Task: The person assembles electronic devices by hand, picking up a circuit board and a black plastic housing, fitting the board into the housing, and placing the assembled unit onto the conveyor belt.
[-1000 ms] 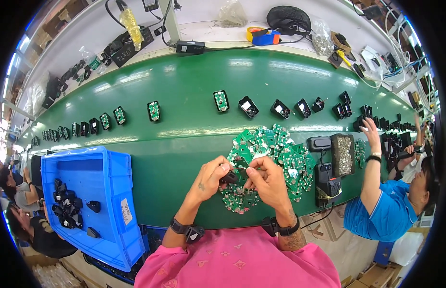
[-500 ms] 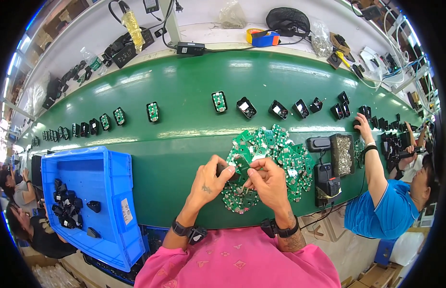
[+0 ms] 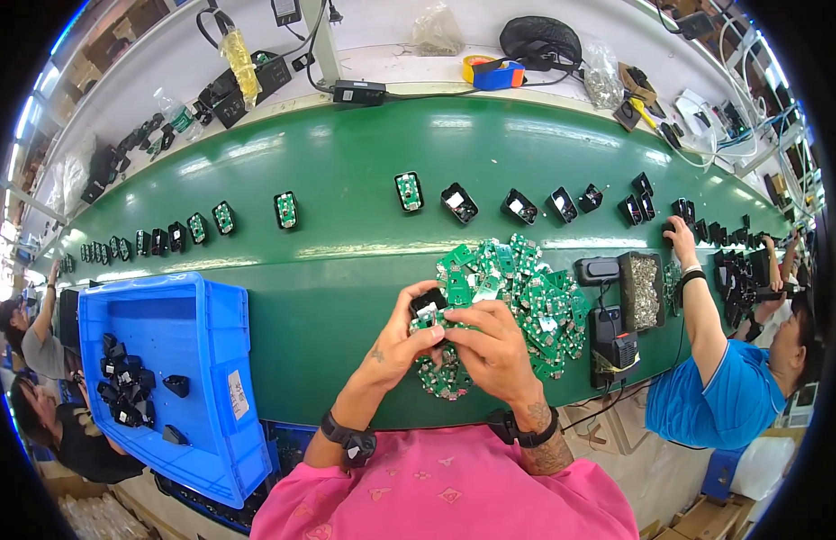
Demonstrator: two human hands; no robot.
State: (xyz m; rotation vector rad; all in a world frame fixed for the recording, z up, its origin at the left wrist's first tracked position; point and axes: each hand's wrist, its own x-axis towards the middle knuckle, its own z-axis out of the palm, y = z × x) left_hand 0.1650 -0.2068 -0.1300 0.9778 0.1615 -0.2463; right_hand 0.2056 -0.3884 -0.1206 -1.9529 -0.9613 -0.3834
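Note:
My left hand is closed round a small black plastic housing, tilted with its open side showing. At that opening, the fingers of my right hand pinch a small green circuit board, partly hidden by the fingers. Whether the board sits inside the housing or only against it, I cannot tell. Beside and beyond my hands lies a loose heap of green circuit boards. Farther off, a row of black housings crosses the bench; one housing with a board in it stands straight ahead.
To my left stands a blue bin with several black housings inside. On the right are a tray of small metal parts and a black-and-red charger-like device. A co-worker in blue reaches over the green bench.
My left hand has turned the housing so its opening shows. My right hand has moved left with the board, up to that opening. At far left, a person's arm has reached toward the bench.

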